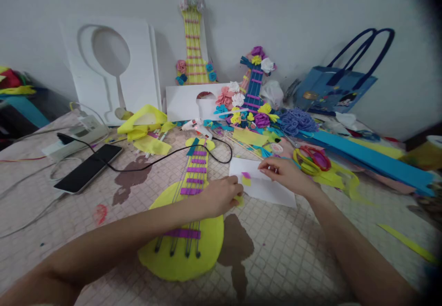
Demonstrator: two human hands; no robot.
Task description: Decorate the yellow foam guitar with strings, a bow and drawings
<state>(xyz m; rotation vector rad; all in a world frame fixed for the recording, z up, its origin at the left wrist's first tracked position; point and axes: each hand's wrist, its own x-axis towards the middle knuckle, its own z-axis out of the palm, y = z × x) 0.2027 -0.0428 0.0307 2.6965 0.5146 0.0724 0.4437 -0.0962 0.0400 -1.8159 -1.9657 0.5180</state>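
Pale wall (293, 11) behind; against it stand a white board (141, 66) with a guitar-shaped cut-out, a tall yellow-necked guitar model (192, 34) trimmed with paper flowers, a smaller blue guitar model (254, 87) and a blue bag (331, 89) with dark handles. Worktop (283, 260) is covered in a pale, grid-patterned sheet with dark brown patches.

Near centre: yellow guitar (203, 250) lies flat, neck pointing toward the wall, purple bars crossing neck and body, thin dark strings along its length. Left forearm passes over its body. Left hand (223, 195) is at the guitar's right edge, fingers curled inward; a yellow scrap (239, 201) shows at the fingertips, though whether it is gripped cannot be told.

White paper (272, 191) lies just right of the guitar neck, bearing a small purple-and-yellow piece (245, 175). Right hand (283, 171) is over the paper's far right part, thumb and fingers close together; cannot tell whether they pinch anything.

Left side: dark-screened phone (90, 167), a black cable crossing it, white power strip (74, 138) beyond. Glue gun (196, 127) sits past the guitar's head. Right side: red-handled scissors (319, 158), purple-blue yarn (299, 120) and long blue strips (366, 156).
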